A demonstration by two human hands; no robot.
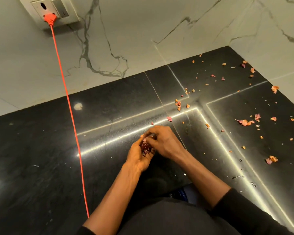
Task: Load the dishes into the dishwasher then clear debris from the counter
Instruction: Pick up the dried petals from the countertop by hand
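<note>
Pink and orange dried petal scraps lie scattered over the right part of the black stone counter. My left hand is cupped palm up above the counter's middle and holds a small heap of dark red petal bits. My right hand hovers over that palm, its fingertips pinching a small piece at the heap. No dishes or dishwasher are in view.
An orange cord runs from a plug in the wall socket down across the counter's left half to its front edge. A marble backsplash lines the back and right side. A pale smudge marks the counter near the wall.
</note>
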